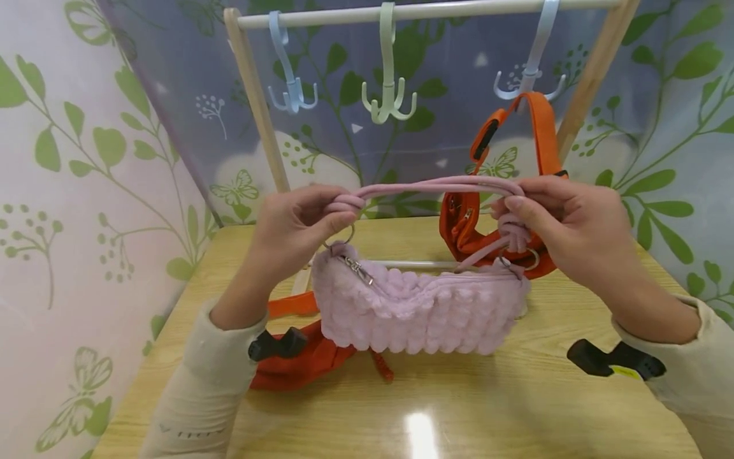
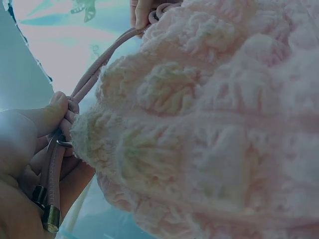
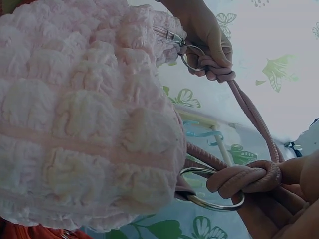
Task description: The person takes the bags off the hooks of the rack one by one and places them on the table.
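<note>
A pink puffy handbag (image 1: 424,312) hangs by its cord strap (image 1: 430,186) between both hands, above the table. My left hand (image 1: 298,220) pinches the strap's knotted end by the bag's left metal ring (image 1: 339,237). At the other end my right hand (image 1: 564,217) pinches the cord close to its knot (image 1: 514,231), with a second metal ring (image 3: 214,203) just below. The zipper pull (image 1: 358,269) lies on the bag's top left. Two metal-tipped cord ends (image 2: 50,216) lie against the left palm in the left wrist view.
Behind stands a wooden rack with a white bar (image 1: 459,9) carrying blue hooks (image 1: 294,95) and a green hook (image 1: 388,102). An orange bag (image 1: 545,134) hangs from the right blue hook. Another orange-red bag (image 1: 304,363) lies on the table (image 1: 487,408), partly behind the pink one.
</note>
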A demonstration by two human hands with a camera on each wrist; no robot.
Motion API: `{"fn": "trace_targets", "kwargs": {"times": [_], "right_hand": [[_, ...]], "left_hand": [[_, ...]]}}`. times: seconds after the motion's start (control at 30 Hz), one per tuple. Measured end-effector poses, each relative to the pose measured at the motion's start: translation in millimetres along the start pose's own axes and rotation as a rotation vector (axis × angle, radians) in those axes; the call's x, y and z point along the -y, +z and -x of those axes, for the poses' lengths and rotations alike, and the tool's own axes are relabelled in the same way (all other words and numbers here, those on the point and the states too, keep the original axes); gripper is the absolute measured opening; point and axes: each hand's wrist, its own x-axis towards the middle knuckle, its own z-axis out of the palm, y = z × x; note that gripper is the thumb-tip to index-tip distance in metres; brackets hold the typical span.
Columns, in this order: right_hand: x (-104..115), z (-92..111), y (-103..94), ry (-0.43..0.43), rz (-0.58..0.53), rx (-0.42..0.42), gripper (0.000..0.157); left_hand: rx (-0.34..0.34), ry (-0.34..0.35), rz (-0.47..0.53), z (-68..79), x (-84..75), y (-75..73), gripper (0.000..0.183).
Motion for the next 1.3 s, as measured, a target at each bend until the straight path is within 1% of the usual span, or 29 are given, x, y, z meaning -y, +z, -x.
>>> {"fn": "trace_targets", "kwargs": {"times": [0.23,0.43,0.5,0.63,0.77,0.8,0.93,1.03,1.1,1.17,1.3], "right_hand": [[9,8,-11.5,-0.028,0.064,0.016,0.014],[8,17,-18.9,-0.002,0.092,0.032,0.016],[7,20,-20.7,0.007,0.099,0.031,0.016],[4,27,-24.0,-0.018,0.152,0.030,0.016],[-2,33,-31.2,-0.059,0.154,0.068,0.019],[-4,35,-33.7,-0.059,0.134,0.084,0.021],[-10,38,-44.1,-0.040,0.096,0.111,0.026],[-12,39,-48.1,-0.010,0.105,0.102,0.024],[-13,40,-48.8,0.008,0.115,0.113,0.023],[-15,42,-48.7,0.045,0.100,0.146,0.022],[-21,48,-45.1,0.095,0.043,0.210,0.022]], "left_hand": [[0.061,0.015,0.056,6.4,-13.7,1.6,0.020],[0.086,-0.022,0.065,14.6,-23.4,5.1,0.022],[0.105,-0.034,0.077,17.7,-25.2,6.1,0.021],[0.151,-0.067,0.123,22.2,-29.2,8.2,0.019],[0.174,-0.121,0.156,25.4,-34.7,11.3,0.019],[0.175,-0.136,0.153,26.0,-36.1,12.3,0.019],[0.193,-0.180,0.150,26.5,-42.4,16.3,0.020],[0.225,-0.217,0.160,26.3,-45.1,18.6,0.019],[0.250,-0.253,0.166,26.9,-44.6,19.8,0.019],[0.270,-0.294,0.179,28.2,-41.8,21.3,0.020],[0.302,-0.361,0.183,34.1,-31.4,24.7,0.021]]}}
